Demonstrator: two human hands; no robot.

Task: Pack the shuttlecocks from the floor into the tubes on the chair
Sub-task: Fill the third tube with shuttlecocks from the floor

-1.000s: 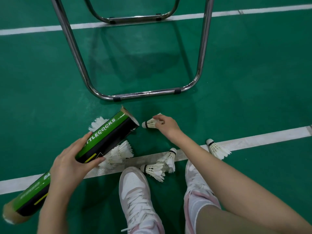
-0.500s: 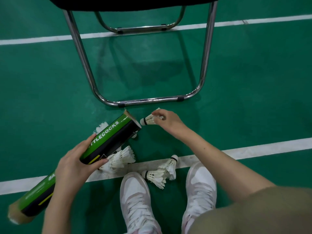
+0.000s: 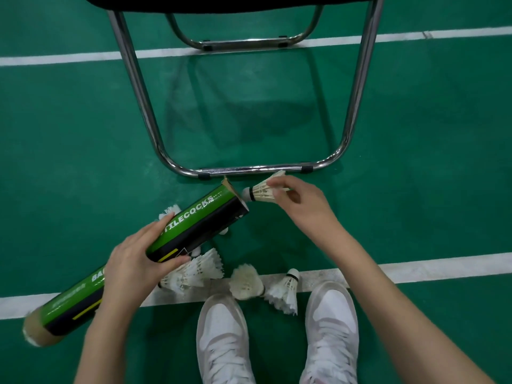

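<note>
shuttlecock: featherlight, skirt crushable; right hand pinches the feathers, cork just at the tube's mouth
tube: stiff light cardboard, left hand wrapped round its middle
loose shuttlecocks: on the floor's white line by the shoes

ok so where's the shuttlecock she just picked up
Head view, centre: the shuttlecock is pinched in the right hand, cork at the green tube's open mouth, just below the chair frame.

tube left of held shuttlecock, chair behind, loose shuttlecocks (floor) before shoes
</note>
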